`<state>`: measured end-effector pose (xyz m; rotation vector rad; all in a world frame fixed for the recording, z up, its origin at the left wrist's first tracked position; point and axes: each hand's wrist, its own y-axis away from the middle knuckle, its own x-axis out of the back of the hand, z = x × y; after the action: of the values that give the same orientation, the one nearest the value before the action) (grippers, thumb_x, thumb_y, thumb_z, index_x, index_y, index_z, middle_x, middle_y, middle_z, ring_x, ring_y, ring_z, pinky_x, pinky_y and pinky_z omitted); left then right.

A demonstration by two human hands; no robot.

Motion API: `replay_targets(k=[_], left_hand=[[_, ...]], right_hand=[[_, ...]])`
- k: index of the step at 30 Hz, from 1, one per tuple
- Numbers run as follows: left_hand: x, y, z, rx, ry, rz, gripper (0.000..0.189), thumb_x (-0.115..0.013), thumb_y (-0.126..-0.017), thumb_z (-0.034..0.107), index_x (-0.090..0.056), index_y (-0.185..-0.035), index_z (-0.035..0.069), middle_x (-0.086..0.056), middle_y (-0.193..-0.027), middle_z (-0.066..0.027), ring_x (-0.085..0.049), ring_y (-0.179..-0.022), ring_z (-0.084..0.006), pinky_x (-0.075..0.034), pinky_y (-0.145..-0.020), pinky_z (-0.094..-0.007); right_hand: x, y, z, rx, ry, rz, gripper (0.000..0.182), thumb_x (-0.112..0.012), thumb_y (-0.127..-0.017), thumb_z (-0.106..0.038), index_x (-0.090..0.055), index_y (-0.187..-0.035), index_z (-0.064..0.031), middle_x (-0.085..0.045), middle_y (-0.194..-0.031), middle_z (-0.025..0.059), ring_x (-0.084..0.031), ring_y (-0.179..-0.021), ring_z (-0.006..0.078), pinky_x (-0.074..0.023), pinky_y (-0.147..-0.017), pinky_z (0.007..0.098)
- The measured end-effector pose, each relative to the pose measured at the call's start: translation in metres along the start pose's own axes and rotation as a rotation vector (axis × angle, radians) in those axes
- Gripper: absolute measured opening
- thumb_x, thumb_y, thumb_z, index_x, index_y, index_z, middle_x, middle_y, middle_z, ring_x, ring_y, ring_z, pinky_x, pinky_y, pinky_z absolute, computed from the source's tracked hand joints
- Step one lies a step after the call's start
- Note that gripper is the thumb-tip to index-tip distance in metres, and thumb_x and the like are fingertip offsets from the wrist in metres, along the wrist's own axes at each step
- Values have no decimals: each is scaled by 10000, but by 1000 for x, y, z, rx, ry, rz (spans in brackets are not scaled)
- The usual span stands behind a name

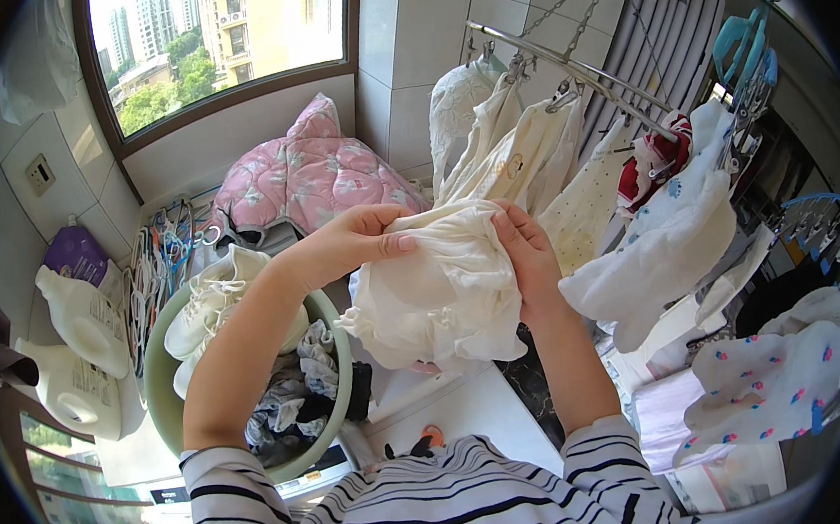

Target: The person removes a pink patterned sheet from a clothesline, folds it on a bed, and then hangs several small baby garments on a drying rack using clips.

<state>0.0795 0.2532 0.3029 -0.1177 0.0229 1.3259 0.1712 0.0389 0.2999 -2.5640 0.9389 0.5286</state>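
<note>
Both hands hold up a cream-white cloth garment (441,297), bunched along its top and with ruffled lower edges. My left hand (357,244) pinches its upper left side between thumb and fingers. At the upper right side, my right hand (529,258) grips the fabric with the thumb in front. Left of the garment and lower stands a green basin (341,384). White lace-up shoes (207,306) lie in it, with crumpled grey and dark clothes (291,402) beside them. My left forearm covers part of the basin.
A metal drying rack (559,59) hangs on chains at right, with pale baby clothes (500,147) clipped to it. Blue clip hangers (741,42) carry more laundry. At left are white detergent bottles (84,322) and bunched hangers (164,258). A pink quilted item (311,171) lies below the window.
</note>
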Motion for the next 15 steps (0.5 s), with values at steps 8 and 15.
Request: replay_targets(k=[8, 15], left_hand=[[15, 34, 20, 205, -189, -87, 582, -754, -768, 214, -500, -1230, -34, -622, -1078, -45, -585, -965, -97, -468, -861, -254], [8, 37, 19, -52, -46, -96, 378, -612, -892, 305, -594, -1131, 12, -621, -916, 32, -540, -867, -32, -449, -773, -219]], right_hand=[[22, -19, -21, -79, -280, 157, 289, -516, -930, -341, -604, -1068, -103, -644, -966, 62, -629, -895, 159, -525, -793, 313], [67, -17, -7, -212, 67, -322, 157, -567, -851, -103, -576, -1002, -59, -570, -1087, 74, -569, -978, 152, -450, -887, 316]])
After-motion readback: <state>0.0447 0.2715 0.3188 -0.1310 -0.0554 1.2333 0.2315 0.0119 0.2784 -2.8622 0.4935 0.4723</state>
